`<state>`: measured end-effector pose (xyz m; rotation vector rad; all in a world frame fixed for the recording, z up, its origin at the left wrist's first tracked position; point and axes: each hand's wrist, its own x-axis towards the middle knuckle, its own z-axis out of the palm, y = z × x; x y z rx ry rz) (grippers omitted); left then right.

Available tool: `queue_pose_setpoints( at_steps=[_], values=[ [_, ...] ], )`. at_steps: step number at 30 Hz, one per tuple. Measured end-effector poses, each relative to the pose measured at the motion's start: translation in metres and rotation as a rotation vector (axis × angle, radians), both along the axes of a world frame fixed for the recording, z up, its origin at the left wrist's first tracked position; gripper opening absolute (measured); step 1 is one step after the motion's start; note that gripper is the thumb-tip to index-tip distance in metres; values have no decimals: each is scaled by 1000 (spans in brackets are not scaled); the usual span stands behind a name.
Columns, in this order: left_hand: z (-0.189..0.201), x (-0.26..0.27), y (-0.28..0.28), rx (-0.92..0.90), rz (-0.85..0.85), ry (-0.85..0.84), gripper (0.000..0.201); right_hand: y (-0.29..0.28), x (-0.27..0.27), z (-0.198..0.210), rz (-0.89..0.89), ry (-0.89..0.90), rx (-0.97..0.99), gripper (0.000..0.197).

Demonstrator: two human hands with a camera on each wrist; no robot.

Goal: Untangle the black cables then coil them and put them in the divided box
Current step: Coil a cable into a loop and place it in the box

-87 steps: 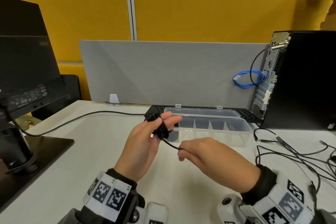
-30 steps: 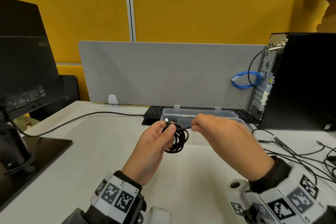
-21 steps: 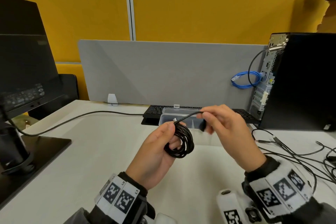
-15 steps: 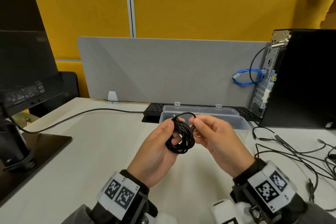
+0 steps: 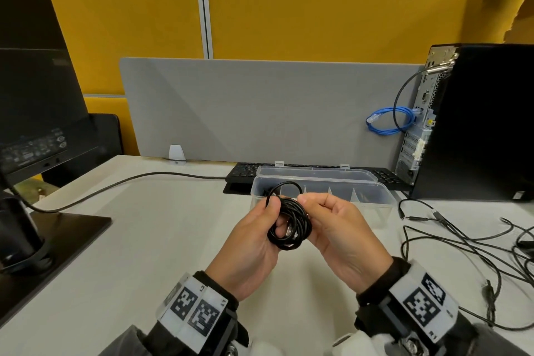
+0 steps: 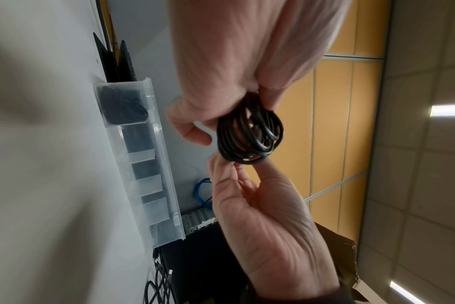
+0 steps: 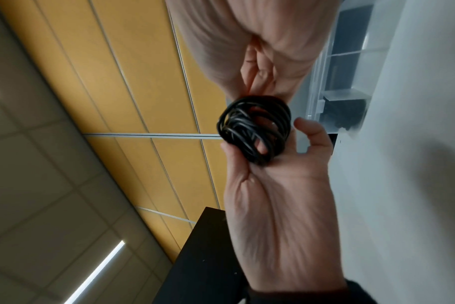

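A black cable wound into a small coil [image 5: 289,224] hangs in the air in front of the box. My left hand [image 5: 273,218] grips the coil, thumb on its near top and fingers through the middle; the same coil [image 6: 249,135] shows in the left wrist view. My right hand [image 5: 315,205] pinches the cable's last loop [image 5: 284,184], which arcs above the coil. The clear divided box [image 5: 372,205] stands open just behind my hands. Its leftmost compartment holds another black coil [image 6: 122,107]. Loose black cables [image 5: 468,243] lie tangled on the table at the right.
A black keyboard [image 5: 242,172] lies behind the box, against the grey divider panel [image 5: 260,110]. A black computer tower [image 5: 485,124] with a blue cable [image 5: 387,121] stands at the back right. A monitor [image 5: 31,95] and its base [image 5: 57,228] fill the left, with a black lead [image 5: 115,185] across the table.
My right hand has wound the free end onto the coil and come in close beside my left hand. The trailing length has shrunk to one small loop.
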<state>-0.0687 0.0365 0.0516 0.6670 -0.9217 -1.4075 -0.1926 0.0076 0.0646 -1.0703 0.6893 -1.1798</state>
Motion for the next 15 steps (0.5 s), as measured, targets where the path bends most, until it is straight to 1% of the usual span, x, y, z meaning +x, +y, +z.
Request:
queue_pose_setpoints(
  at_steps=[4, 6, 8, 10, 13, 15],
  values=[
    [-2, 2, 0, -5, -29, -47, 41, -5, -2, -1, -50, 86, -29, 3],
    [-4, 1, -2, -5, -35, -50, 54, -9, -3, -2, -37, 85, 7, 8],
    [-4, 1, -2, -8, -34, -44, 58, -12, -6, -2, -13, 75, 37, 13],
    [-5, 1, -3, -8, -40, -31, 50, -14, -8, 0, 7, 43, 54, 17],
    [-4, 3, -1, -23, -65, -23, 35, -17, -12, 1, 43, -59, 82, 25],
    [-5, 4, -2, -37, -61, -44, 39, -15, -11, 2, 111, -46, 84, 26]
  ],
)
